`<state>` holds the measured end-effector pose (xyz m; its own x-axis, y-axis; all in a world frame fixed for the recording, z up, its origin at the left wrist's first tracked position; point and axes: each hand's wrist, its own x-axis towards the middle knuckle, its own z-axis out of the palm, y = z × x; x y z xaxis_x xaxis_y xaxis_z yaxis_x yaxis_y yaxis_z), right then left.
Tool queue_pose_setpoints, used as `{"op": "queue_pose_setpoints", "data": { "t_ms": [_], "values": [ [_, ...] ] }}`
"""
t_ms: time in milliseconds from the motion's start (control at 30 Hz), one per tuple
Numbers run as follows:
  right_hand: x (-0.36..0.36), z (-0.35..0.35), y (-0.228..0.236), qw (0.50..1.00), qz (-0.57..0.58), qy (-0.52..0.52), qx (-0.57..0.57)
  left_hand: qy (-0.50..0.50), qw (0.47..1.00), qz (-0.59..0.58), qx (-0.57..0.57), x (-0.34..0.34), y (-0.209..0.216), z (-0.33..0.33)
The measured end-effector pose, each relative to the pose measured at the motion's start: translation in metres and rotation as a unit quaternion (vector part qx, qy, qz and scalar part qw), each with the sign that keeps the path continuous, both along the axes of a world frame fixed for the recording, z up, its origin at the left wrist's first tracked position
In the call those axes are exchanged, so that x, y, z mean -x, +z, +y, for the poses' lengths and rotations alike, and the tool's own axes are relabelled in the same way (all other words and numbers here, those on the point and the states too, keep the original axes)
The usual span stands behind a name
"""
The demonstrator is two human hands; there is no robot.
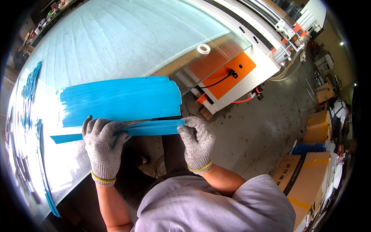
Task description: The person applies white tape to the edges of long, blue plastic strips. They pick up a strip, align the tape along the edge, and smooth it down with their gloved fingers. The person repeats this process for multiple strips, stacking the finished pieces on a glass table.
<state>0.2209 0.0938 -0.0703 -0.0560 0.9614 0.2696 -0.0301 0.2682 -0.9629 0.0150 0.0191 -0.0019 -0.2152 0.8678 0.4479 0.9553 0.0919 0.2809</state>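
Note:
Both my hands wear grey knit gloves with yellow cuffs. Between them is a thin bundle of blue strips (pixel 158 127), held level near the glass edge. My left hand (pixel 102 141) wraps round the bundle toward its left part, and one end pokes out past the fingers. At the right end, my right hand (pixel 198 139) pinches the strips between thumb and fingers. Just beyond, a wide flat layer of blue strips (pixel 123 96) lies side by side on the glass-topped table (pixel 77 154). I cannot make out what the strips are made of.
A white tape roll (pixel 203 48) rests on the glass. More blue strips (pixel 31 92) lie at the far left. To the right stands a white machine with an orange panel (pixel 232 77) and a black cable. Cardboard boxes (pixel 309 174) and another person (pixel 340 110) are farther right.

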Motion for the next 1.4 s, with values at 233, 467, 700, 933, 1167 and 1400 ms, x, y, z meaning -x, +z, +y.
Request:
{"op": "queue_pose_setpoints", "data": {
  "t_ms": [233,467,700,933,1167,1400],
  "values": [
    [-0.003,-0.001,0.001,1.000,-0.001,0.024,-0.009,0.008,1.000,-0.003,0.005,0.000,-0.001,0.000],
    [-0.006,-0.001,0.000,0.999,0.013,0.044,0.009,0.011,1.000,-0.004,0.010,0.000,-0.001,-0.001],
    [-0.006,-0.001,0.000,0.999,0.005,0.049,0.003,0.010,1.000,0.000,0.013,0.000,-0.001,-0.001],
    [-0.003,0.001,0.004,0.998,0.044,0.041,0.029,0.012,1.000,0.003,0.013,0.000,-0.001,-0.001],
    [-0.001,0.003,0.011,1.000,-0.007,0.014,0.011,0.016,1.000,-0.003,0.027,-0.002,0.002,-0.001],
    [-0.005,0.002,0.019,0.999,-0.006,0.038,0.024,0.010,1.000,0.004,-0.006,-0.001,-0.001,0.000]
  ]
}}
